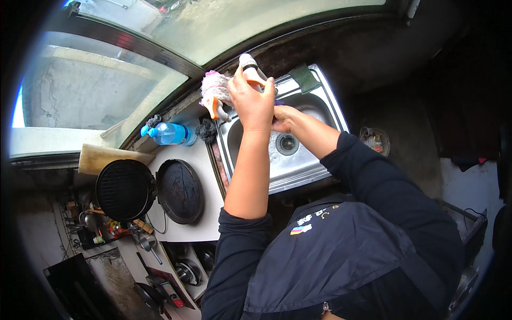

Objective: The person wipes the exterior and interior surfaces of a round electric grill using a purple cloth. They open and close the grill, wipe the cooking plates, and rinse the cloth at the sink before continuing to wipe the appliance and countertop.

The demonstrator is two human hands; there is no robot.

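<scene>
My left hand (253,102) reaches over the back rim of a stainless steel sink (308,170). Its thumb and fingers are around a white and orange faucet (249,64). Lower and to the right, my right hand (285,119) is over the basin with its fingers curled and partly hidden. A bit of purple material (279,103) shows beside it; whether that hand grips it is not clear. Left of my left hand is a second tap with an orange lever (212,109), with a pink and white mesh wrap (215,86) about it. The drain strainer (287,144) shows below my hands.
A green scouring pad (305,79) hangs on the sink's back right rim. At left are a black scrubber (206,130), blue bottles (170,133), an open electric griddle (180,192) and a wooden board (112,158). Windows (92,84) stand behind. A round container (374,141) is at right.
</scene>
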